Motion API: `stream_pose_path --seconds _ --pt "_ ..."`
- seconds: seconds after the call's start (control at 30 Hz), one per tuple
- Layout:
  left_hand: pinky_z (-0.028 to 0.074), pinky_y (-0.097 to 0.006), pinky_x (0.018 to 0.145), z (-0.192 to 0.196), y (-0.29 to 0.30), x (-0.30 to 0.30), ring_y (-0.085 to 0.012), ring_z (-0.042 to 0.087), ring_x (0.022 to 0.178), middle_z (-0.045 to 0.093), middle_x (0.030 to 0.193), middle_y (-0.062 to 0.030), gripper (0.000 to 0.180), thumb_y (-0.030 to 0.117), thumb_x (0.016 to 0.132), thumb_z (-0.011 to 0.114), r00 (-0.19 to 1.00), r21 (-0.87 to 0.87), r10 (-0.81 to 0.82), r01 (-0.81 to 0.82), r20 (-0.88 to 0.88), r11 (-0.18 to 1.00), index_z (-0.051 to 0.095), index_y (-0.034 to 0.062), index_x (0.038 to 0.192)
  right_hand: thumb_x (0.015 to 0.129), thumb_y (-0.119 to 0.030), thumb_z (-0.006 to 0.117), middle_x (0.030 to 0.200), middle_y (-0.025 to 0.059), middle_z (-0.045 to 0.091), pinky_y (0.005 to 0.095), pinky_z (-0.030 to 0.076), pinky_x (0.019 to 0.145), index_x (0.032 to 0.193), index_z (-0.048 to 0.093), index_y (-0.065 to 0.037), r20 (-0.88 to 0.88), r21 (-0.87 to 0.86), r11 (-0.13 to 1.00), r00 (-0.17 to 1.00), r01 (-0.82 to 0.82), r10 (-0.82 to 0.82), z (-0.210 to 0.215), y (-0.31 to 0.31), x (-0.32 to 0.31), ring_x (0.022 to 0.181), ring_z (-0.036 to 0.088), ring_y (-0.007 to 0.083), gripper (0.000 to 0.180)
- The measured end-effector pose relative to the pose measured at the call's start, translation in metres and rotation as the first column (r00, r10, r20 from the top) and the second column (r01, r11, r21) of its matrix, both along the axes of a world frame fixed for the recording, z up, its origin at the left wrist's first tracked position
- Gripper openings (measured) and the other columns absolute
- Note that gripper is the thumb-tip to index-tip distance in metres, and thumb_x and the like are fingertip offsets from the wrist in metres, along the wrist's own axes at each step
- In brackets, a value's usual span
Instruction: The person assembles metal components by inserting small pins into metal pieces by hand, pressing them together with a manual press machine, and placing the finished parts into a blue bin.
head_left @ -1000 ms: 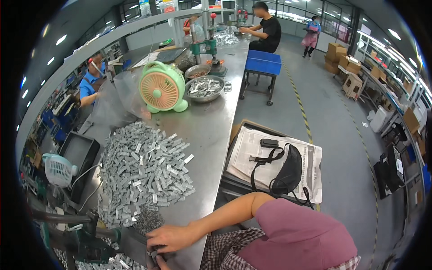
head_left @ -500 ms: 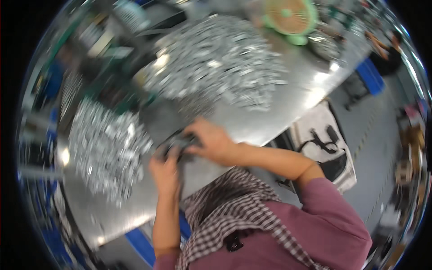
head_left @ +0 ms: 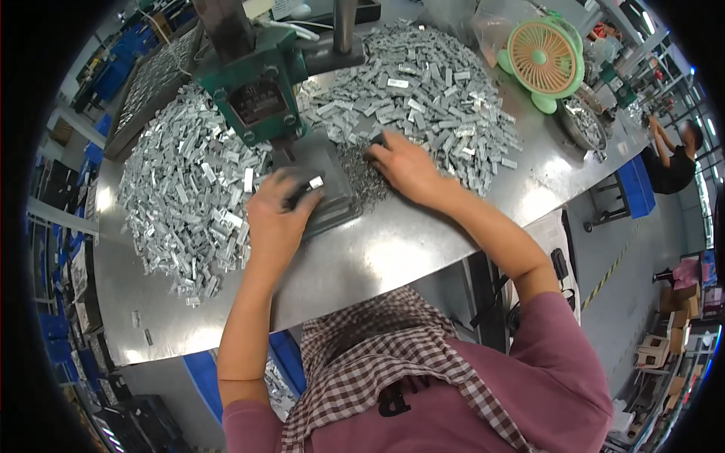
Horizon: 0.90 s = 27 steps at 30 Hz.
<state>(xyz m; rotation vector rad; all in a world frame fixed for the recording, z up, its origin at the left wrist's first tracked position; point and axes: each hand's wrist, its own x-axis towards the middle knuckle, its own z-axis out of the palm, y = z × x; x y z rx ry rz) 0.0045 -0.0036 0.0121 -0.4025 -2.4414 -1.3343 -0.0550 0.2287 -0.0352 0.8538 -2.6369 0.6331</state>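
My left hand [head_left: 278, 214] is over the left side of the dark flat base [head_left: 321, 162] of a green bench press [head_left: 260, 98]. Motion smears its curled fingers, and something dark shows between them and the thumb. A small shiny metal piece [head_left: 316, 182] shows by the thumb tip; whether it is held or lies on the base, I cannot tell. My right hand [head_left: 411, 170] is closed, fingers bent, at the near edge of the right heap of silver metal pieces [head_left: 430, 98]. Something black [head_left: 379, 140] covers or sits at its fingertips; what they pinch is hidden.
Another heap of metal pieces [head_left: 185, 181] spreads left of the press. Fine metal scraps [head_left: 366, 181] lie beside the base. A green fan [head_left: 540, 57] and a metal bowl of parts [head_left: 581, 121] stand at the back right of the steel table [head_left: 377, 257]. A person [head_left: 672, 155] works beyond.
My hands were together in front of the press with something dark at their fingers. Now they are apart, the left over the base, the right farther away by the scraps and right heap.
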Motion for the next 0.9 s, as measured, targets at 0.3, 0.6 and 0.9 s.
stream_pose_path --seconds 0.3,0.6,0.9 --pt "0.045 -0.031 0.062 -0.011 -0.001 -0.015 -0.0259 0.058 0.068 0.06 0.079 -0.0134 0.02 0.01 0.068 0.07 0.998 0.0 0.02 -0.02 0.061 1.0 0.063 -0.0012 0.083 0.083 -0.021 0.06 0.086 0.0063 0.061 0.0251 0.042 0.075 0.097 0.059 0.002 0.631 -0.554 0.817 0.721 0.16 0.287 0.01 0.004 -0.019 0.081 0.054 0.0122 0.027" --pt "0.045 -0.031 0.063 -0.006 0.003 -0.018 -0.0259 0.058 0.068 0.061 0.082 -0.0136 0.023 0.014 0.068 0.069 0.996 -0.024 0.019 -0.017 0.083 1.0 0.064 -0.0008 0.085 0.08 -0.015 0.062 0.085 0.0075 0.06 0.0241 0.044 0.071 0.093 0.055 0.001 0.659 -0.714 0.65 0.562 0.259 0.5 0.031 -0.007 -0.01 0.074 0.053 0.0118 0.022" --pt "0.046 -0.033 0.065 -0.003 0.004 -0.013 -0.0268 0.059 0.072 0.063 0.083 -0.0135 0.022 0.015 0.069 0.068 0.994 -0.033 0.045 -0.042 0.096 0.999 0.064 0.0004 0.086 0.081 -0.012 0.061 0.082 0.0053 0.056 0.0235 0.044 0.065 0.093 0.055 0.001 0.601 -0.798 0.527 0.447 0.292 0.662 0.048 -0.032 0.004 0.07 0.052 0.0117 0.019"
